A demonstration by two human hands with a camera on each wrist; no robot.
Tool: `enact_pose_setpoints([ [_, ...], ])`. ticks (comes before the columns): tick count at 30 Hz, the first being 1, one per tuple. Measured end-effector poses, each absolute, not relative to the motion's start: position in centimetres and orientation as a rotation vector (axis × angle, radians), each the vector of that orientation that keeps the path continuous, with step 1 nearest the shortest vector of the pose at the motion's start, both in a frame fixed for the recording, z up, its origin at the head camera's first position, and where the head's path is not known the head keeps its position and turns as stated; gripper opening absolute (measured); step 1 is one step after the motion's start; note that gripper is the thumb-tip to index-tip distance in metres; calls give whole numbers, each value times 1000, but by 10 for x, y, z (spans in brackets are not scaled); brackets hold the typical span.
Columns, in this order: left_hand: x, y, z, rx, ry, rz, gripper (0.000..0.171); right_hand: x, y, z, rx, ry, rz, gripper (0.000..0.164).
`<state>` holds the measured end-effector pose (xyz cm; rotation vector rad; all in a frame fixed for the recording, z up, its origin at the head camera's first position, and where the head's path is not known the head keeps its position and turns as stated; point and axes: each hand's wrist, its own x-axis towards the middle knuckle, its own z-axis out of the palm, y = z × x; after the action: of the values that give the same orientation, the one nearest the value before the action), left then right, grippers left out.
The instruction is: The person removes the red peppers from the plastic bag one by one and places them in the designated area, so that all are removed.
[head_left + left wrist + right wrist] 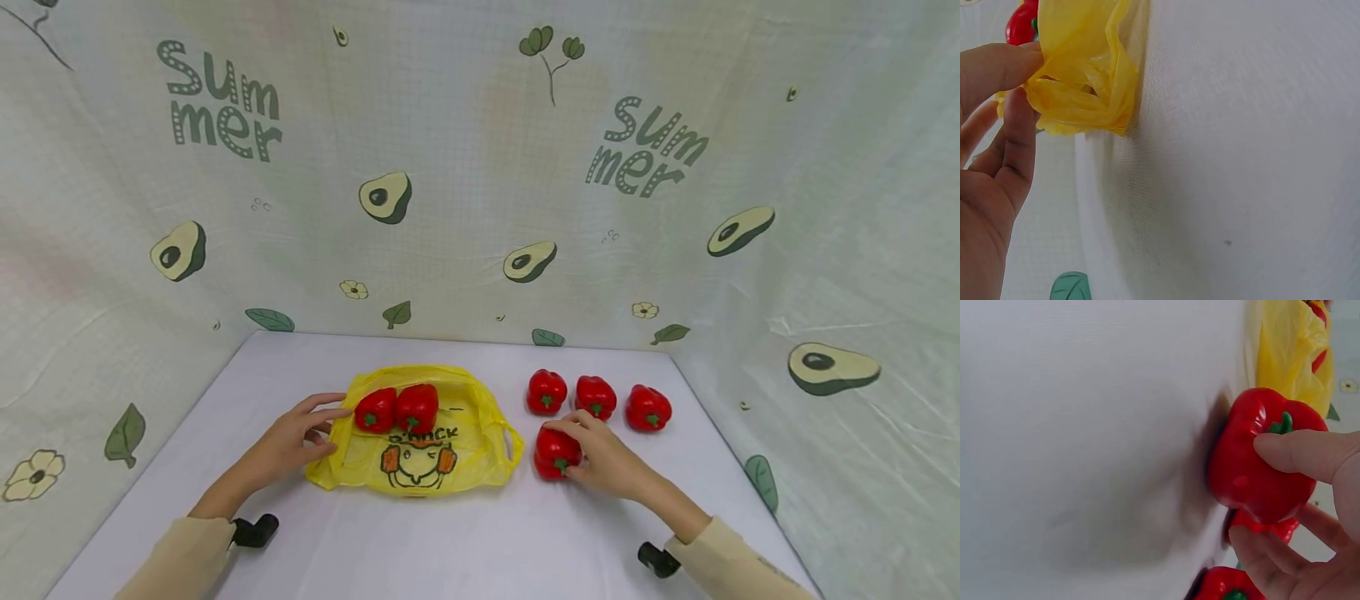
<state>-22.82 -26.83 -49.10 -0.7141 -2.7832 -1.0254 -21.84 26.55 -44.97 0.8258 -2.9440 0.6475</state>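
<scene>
A yellow plastic bag (pixel 472 462) with a printed cartoon face lies flat, two red bell peppers (pixel 417 408) on its left part. At the bag's left edge is my left hand (pixel 296 437); in the left wrist view the thumb and a finger pinch the crumpled yellow film (pixel 1085 94). To the right of the bag, my right hand (pixel 603 454) grips another red bell pepper (pixel 553 454). The right wrist view shows the thumb across this pepper (pixel 1260 478) beside its green stem, with the other fingers around its far side.
Behind the right hand, three more red bell peppers stand in a row: a left one (pixel 546 392), a middle one (pixel 595 395) and a right one (pixel 648 408). A printed cloth (pixel 465 125) hangs around the back and sides of the white table (pixel 420 550).
</scene>
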Motion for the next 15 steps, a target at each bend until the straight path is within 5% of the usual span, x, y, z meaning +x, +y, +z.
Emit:
enact_pose_setpoints([
  [15,-229,-268,-490,-690,-2816,-1007,57,-230,249,-382,863,-2861,668,73],
])
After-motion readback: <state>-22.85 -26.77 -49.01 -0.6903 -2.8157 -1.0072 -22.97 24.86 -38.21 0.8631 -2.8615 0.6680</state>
